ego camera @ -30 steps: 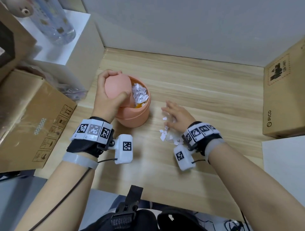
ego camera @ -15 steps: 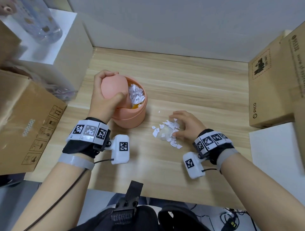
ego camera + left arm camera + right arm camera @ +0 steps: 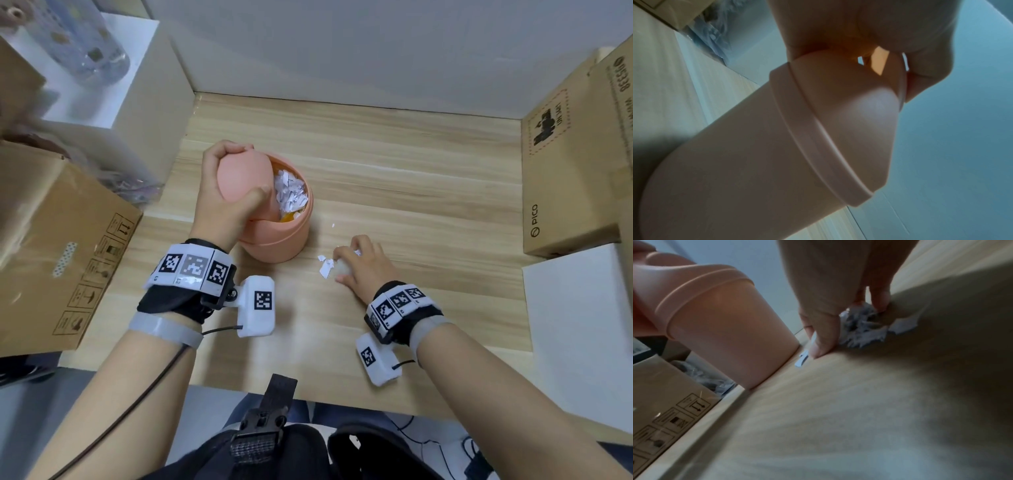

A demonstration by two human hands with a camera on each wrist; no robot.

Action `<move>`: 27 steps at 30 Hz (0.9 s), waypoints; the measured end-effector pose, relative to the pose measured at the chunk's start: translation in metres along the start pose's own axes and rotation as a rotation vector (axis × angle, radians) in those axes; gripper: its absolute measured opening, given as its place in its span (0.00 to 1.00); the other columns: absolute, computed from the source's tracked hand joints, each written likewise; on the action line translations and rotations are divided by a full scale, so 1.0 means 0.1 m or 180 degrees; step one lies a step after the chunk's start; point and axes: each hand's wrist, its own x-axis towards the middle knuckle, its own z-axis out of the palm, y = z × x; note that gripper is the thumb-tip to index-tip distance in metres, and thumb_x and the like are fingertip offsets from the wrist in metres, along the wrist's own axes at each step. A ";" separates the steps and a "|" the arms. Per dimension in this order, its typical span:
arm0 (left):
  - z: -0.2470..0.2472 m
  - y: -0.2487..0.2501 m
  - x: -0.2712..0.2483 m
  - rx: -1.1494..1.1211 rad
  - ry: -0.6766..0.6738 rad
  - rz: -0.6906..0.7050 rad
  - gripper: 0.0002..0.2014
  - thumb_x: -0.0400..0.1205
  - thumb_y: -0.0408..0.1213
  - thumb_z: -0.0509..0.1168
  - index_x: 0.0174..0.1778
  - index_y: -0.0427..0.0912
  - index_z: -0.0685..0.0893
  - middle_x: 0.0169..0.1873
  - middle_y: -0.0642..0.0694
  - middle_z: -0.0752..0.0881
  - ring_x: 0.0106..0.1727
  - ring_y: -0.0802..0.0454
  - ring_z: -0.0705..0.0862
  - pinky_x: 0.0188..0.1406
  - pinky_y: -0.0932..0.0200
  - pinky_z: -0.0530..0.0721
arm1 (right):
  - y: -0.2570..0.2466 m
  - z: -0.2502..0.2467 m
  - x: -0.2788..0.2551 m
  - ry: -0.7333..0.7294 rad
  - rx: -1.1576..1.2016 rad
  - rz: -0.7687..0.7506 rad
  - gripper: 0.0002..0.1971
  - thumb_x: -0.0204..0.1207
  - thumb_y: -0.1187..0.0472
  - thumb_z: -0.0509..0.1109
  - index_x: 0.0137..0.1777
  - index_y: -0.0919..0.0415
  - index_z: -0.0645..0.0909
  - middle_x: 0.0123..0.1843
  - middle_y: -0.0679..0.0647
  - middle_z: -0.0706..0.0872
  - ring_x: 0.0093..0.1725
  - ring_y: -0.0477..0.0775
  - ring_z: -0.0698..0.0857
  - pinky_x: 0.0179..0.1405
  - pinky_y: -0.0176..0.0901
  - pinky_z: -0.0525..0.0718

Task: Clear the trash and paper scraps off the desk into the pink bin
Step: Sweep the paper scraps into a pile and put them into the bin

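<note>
A: From the head view, where do we stand?

B: Our left hand [image 3: 226,198] has its fingers wrapped over the tipped lid [image 3: 243,178], keeping the pink bin [image 3: 277,240] open; white scraps already lie inside. Our right hand [image 3: 359,263] is cupped on the desk [image 3: 411,192], fingers curled around a small heap of paper scraps [image 3: 327,267] just beside the bin.

A: And the left wrist view?

B: Only the bin wall [image 3: 756,162] and our fingers [image 3: 925,48] clamped on the lid's edge.

A: The right wrist view?

B: Our thumb [image 3: 822,340] and fingers close around the crumpled heap [image 3: 861,327], still on the wood. We judge most is binned; this heap and a few stray bits remain.
</note>
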 end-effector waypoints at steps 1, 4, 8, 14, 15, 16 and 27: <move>0.00 0.00 0.00 -0.0007 -0.0003 -0.0009 0.24 0.66 0.31 0.65 0.54 0.56 0.69 0.61 0.50 0.79 0.57 0.65 0.78 0.54 0.73 0.76 | 0.02 0.00 0.02 -0.0033 0.0117 -0.0071 0.16 0.71 0.60 0.70 0.59 0.55 0.77 0.64 0.58 0.71 0.60 0.61 0.71 0.52 0.49 0.76; 0.00 0.00 0.00 -0.0054 0.0006 -0.0037 0.24 0.66 0.31 0.66 0.53 0.58 0.70 0.60 0.53 0.79 0.57 0.65 0.78 0.54 0.73 0.76 | 0.08 -0.05 0.04 -0.0095 0.0668 -0.0114 0.14 0.64 0.77 0.68 0.50 0.65 0.79 0.50 0.56 0.74 0.43 0.53 0.73 0.35 0.31 0.73; -0.01 0.00 0.00 -0.0082 -0.0018 -0.0091 0.25 0.65 0.33 0.66 0.53 0.61 0.70 0.62 0.52 0.79 0.60 0.61 0.78 0.56 0.71 0.77 | 0.13 -0.11 0.08 -0.0080 0.0669 -0.0123 0.15 0.62 0.80 0.64 0.36 0.58 0.77 0.38 0.48 0.71 0.32 0.44 0.74 0.32 0.31 0.72; -0.01 0.03 -0.01 -0.0125 -0.0048 -0.0154 0.25 0.60 0.44 0.67 0.52 0.63 0.72 0.62 0.52 0.79 0.63 0.56 0.78 0.61 0.66 0.76 | 0.06 -0.44 0.13 0.0184 0.1561 0.0422 0.05 0.69 0.72 0.68 0.39 0.63 0.83 0.36 0.50 0.83 0.39 0.51 0.80 0.38 0.37 0.75; -0.02 0.02 -0.01 -0.0100 -0.0035 -0.0151 0.25 0.60 0.44 0.67 0.52 0.64 0.72 0.62 0.53 0.80 0.65 0.53 0.77 0.65 0.60 0.76 | 0.00 -0.56 0.14 0.0221 0.1698 0.0415 0.07 0.69 0.72 0.68 0.38 0.60 0.82 0.33 0.47 0.82 0.36 0.49 0.80 0.39 0.39 0.78; -0.02 0.01 -0.01 -0.0065 -0.0029 -0.0151 0.24 0.60 0.44 0.67 0.52 0.66 0.72 0.62 0.54 0.80 0.67 0.50 0.76 0.68 0.53 0.75 | -0.06 -0.69 0.16 0.0249 0.1829 0.0378 0.08 0.70 0.71 0.68 0.37 0.58 0.82 0.31 0.45 0.80 0.34 0.48 0.79 0.39 0.43 0.81; -0.04 0.04 -0.01 0.0020 -0.0071 -0.0251 0.25 0.58 0.48 0.65 0.49 0.75 0.71 0.63 0.58 0.78 0.70 0.46 0.73 0.71 0.44 0.73 | -1.18 -1.31 0.54 0.0257 0.0905 -0.0371 0.10 0.67 0.66 0.73 0.49 0.61 0.83 0.49 0.60 0.87 0.49 0.59 0.84 0.47 0.47 0.83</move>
